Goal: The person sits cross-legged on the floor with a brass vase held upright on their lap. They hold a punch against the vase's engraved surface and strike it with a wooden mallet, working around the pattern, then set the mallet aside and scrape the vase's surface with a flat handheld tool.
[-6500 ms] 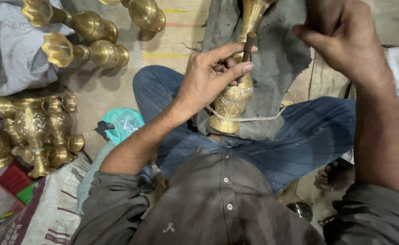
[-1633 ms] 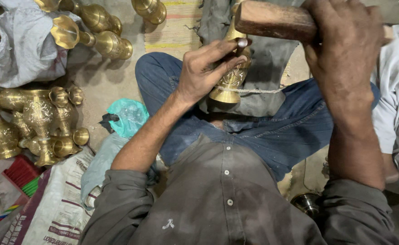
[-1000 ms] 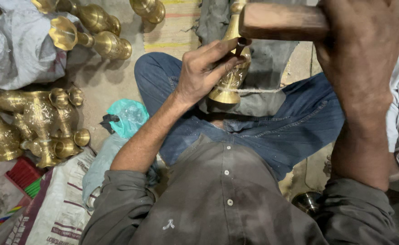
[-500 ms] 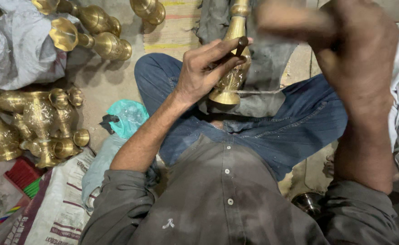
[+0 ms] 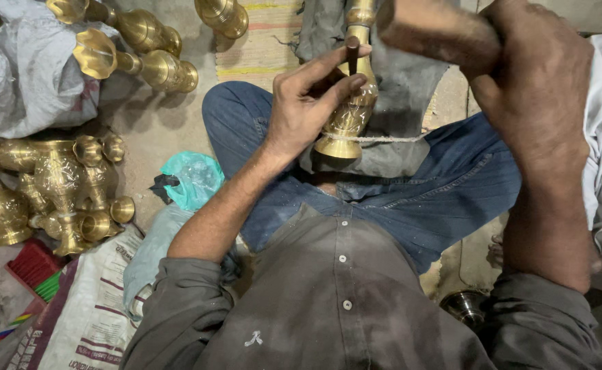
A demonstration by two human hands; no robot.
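between the thumb and forefinger of the left hand, a short dark punch is pinched upright, its tip set against the neck of a brass vase; the remaining fingers are curled around the vase body, clamping it. the vase lies at 12 o'clock from the person's chest, base toward the body, resting on a grey cloth draped over the lap, with a pale string running across just above its base. at 2 o'clock, the right hand is closed tightly around a wooden mallet, whose blurred head sits just above and to the right of the punch; whether they touch cannot be determined. both forearms extend from dark grey shirt sleeves, and blue jeans cover the crossed legs. at 9 o'clock, a cluster of finished brass vases stands and lies on the floor. at 11 o'clock, two more brass pieces lie on their sides beside a grey bundle. a turquoise plastic bag lies near the left elbow.
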